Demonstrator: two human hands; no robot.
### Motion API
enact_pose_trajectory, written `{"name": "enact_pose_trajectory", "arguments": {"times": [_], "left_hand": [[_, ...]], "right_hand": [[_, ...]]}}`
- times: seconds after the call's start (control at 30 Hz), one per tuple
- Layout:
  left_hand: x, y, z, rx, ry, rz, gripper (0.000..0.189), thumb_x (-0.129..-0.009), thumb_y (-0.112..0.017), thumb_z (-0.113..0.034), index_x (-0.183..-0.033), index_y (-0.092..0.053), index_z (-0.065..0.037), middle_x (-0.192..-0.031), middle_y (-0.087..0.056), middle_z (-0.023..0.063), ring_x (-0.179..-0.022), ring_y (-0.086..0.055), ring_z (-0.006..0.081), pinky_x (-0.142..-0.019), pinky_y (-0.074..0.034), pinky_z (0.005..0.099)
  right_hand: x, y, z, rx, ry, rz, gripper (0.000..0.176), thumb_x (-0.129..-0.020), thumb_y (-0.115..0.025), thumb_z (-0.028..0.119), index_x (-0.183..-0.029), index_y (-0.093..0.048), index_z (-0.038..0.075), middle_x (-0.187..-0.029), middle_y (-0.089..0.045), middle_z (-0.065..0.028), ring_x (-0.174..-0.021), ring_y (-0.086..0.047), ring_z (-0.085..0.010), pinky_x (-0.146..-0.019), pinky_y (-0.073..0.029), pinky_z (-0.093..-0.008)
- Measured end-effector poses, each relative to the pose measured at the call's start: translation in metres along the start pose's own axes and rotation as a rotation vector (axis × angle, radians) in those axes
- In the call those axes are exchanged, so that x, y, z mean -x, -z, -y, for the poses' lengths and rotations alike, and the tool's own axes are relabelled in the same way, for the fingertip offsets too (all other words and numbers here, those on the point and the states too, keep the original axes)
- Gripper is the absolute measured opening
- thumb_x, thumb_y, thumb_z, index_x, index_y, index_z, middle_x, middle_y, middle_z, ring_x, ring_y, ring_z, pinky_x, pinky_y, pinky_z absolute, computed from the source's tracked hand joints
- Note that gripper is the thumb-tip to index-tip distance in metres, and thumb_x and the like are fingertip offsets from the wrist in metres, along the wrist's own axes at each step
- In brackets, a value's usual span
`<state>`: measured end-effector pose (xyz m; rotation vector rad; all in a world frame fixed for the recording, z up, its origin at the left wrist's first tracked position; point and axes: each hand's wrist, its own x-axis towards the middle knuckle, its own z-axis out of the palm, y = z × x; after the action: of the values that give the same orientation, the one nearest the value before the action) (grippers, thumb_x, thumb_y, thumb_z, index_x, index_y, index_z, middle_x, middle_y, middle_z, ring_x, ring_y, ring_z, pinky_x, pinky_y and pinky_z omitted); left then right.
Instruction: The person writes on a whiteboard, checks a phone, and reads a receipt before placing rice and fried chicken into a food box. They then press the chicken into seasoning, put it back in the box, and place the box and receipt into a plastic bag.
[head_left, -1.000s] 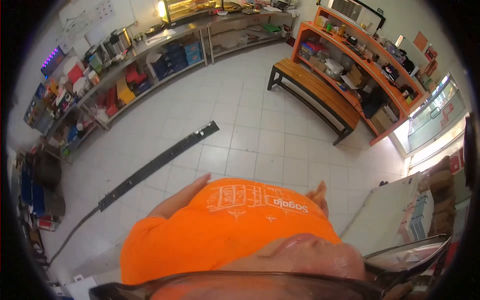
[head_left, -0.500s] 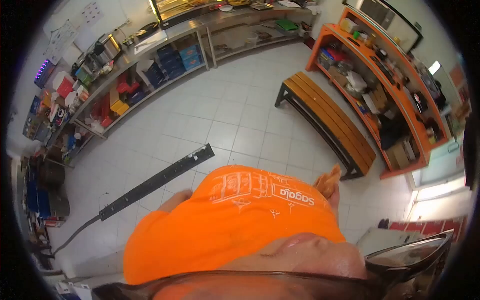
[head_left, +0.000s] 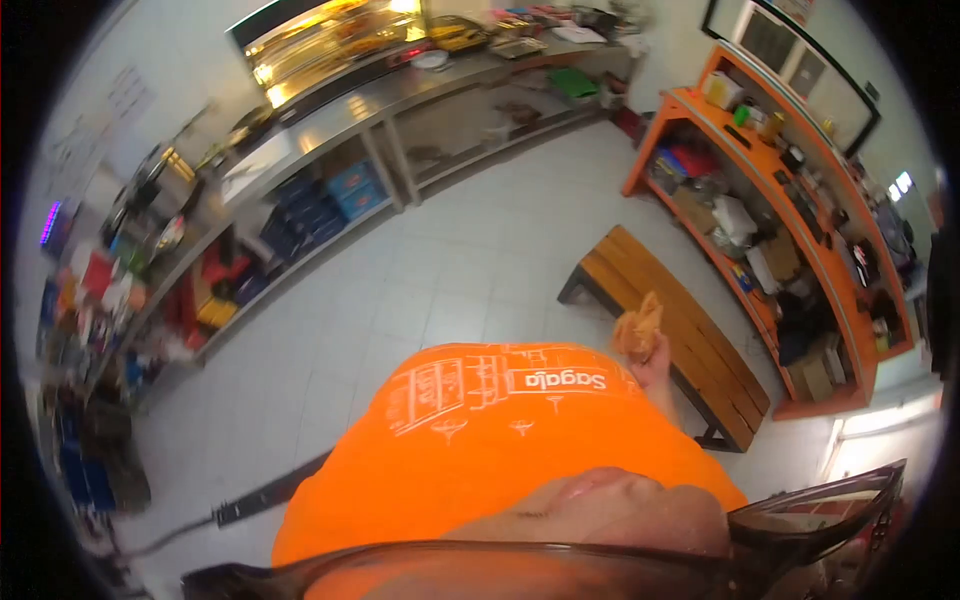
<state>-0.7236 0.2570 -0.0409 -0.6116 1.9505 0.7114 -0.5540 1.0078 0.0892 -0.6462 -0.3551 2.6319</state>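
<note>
My right hand [head_left: 655, 365] is closed around a crumpled orange-tan cloth [head_left: 638, 328], whose bunched end sticks up above the fingers. The hand is held out in front of the right side of my orange T-shirt [head_left: 480, 430]. Behind it, and apart from the cloth as far as I can tell, stands a wooden slatted bench [head_left: 680, 340] on a dark metal frame. My left hand does not show; the shirt blocks that side.
A steel counter [head_left: 350, 115] with a lit glass display case [head_left: 335, 45] runs along the far wall, boxes below. An orange shelf unit [head_left: 800, 230] full of goods stands at right. A black strip with a cable [head_left: 255, 500] lies on the tiled floor [head_left: 450, 250] at left.
My right hand has come up and forward with the cloth, showing more of both. The counter and bench appear nearer. My left hand, partly visible before, has gone out of sight behind the shirt.
</note>
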Motion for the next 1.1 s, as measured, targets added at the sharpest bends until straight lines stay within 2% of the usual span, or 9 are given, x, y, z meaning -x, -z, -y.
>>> {"name": "enact_pose_trajectory", "arguments": {"times": [0.23,0.37,0.47,0.5,0.53,0.63,0.8,0.87,1.1], "left_hand": [[-0.167,0.021,-0.491,-0.025,-0.598,-0.016,0.039,-0.093,-0.049,-0.019,-0.129,-0.054,-0.005,-0.114,-0.066,0.0154,-0.097,-0.065,0.0231,-0.084,-0.052,0.0343],[-0.107,-0.043,-0.731,-0.018,-0.855,0.078,0.042,-0.093,-0.048,-0.015,-0.134,-0.048,-0.006,-0.106,-0.067,0.0130,-0.088,-0.066,0.0198,-0.076,-0.052,0.0304],[-0.120,-0.082,-0.829,0.004,-0.927,0.126,0.042,-0.095,-0.047,-0.018,-0.135,-0.047,-0.007,-0.110,-0.066,0.0128,-0.090,-0.065,0.0198,-0.077,-0.052,0.0319],[-0.148,-0.097,-0.841,0.202,-0.761,0.335,0.041,-0.096,-0.046,-0.018,-0.135,-0.047,-0.007,-0.115,-0.064,0.0142,-0.093,-0.065,0.0214,-0.079,-0.052,0.0357],[-0.123,-0.103,-0.862,0.311,-0.548,0.413,0.039,-0.096,-0.046,-0.018,-0.133,-0.049,-0.006,-0.118,-0.063,0.0143,-0.095,-0.064,0.0225,-0.080,-0.053,0.0367],[-0.018,-0.087,-0.934,-0.043,-0.479,0.398,0.037,-0.097,-0.048,-0.022,-0.131,-0.052,-0.008,-0.119,-0.063,0.0128,-0.099,-0.063,0.0226,-0.081,-0.053,0.0359],[-0.174,-0.062,-0.984,0.365,-0.316,0.268,0.037,-0.097,-0.051,-0.027,-0.130,-0.053,-0.011,-0.121,-0.063,0.0104,-0.103,-0.063,0.0228,-0.084,-0.052,0.0381],[-0.204,-0.040,-1.020,0.651,-0.281,0.284,0.038,-0.096,-0.051,-0.026,-0.131,-0.053,-0.012,-0.120,-0.063,0.0088,-0.104,-0.062,0.0224,-0.088,-0.049,0.0378],[-0.306,0.000,-1.238,0.495,-0.634,0.228,0.041,-0.098,-0.045,-0.026,-0.134,-0.050,-0.009,-0.115,-0.065,0.0089,-0.098,-0.064,0.0197,-0.080,-0.049,0.0329]], "right_hand": [[-0.110,-0.029,0.028,-0.041,0.044,0.016,0.047,-0.092,-0.054,0.026,-0.136,-0.047,0.009,-0.132,-0.057,-0.0102,-0.120,-0.055,-0.0295,-0.103,-0.044,-0.0479],[-0.176,-0.038,0.080,0.033,0.218,-0.123,0.049,-0.093,-0.051,0.026,-0.139,-0.043,0.008,-0.134,-0.054,-0.0109,-0.123,-0.053,-0.0303,-0.105,-0.042,-0.0479],[-0.261,-0.072,0.147,0.075,0.251,-0.088,0.050,-0.094,-0.050,0.026,-0.139,-0.042,0.008,-0.136,-0.052,-0.0118,-0.125,-0.051,-0.0300,-0.106,-0.040,-0.0482],[-0.309,-0.057,0.167,0.063,0.220,-0.034,0.050,-0.094,-0.050,0.026,-0.139,-0.042,0.008,-0.137,-0.052,-0.0121,-0.126,-0.050,-0.0299,-0.107,-0.040,-0.0483],[-0.347,-0.054,0.182,0.041,0.186,0.006,0.050,-0.094,-0.050,0.027,-0.140,-0.042,0.008,-0.138,-0.051,-0.0124,-0.126,-0.050,-0.0298,-0.107,-0.039,-0.0484],[-0.469,-0.126,0.233,0.106,0.077,0.040,0.050,-0.094,-0.050,0.027,-0.140,-0.042,0.008,-0.137,-0.052,-0.0105,-0.126,-0.050,-0.0295,-0.106,-0.040,-0.0476],[-0.691,-0.218,0.267,0.426,0.177,0.083,0.050,-0.093,-0.053,0.026,-0.140,-0.044,0.011,-0.137,-0.053,-0.0072,-0.127,-0.050,-0.0283,-0.105,-0.041,-0.0468],[-0.792,-0.275,0.270,0.186,0.062,0.123,0.044,-0.091,-0.055,0.020,-0.134,-0.049,0.008,-0.131,-0.057,-0.0094,-0.122,-0.053,-0.0271,-0.105,-0.041,-0.0458],[-1.105,-0.467,0.210,0.380,-0.085,0.159,0.050,-0.091,-0.057,0.018,-0.139,-0.045,0.012,-0.135,-0.054,-0.0083,-0.124,-0.052,-0.0281,-0.104,-0.042,-0.0473]]}}
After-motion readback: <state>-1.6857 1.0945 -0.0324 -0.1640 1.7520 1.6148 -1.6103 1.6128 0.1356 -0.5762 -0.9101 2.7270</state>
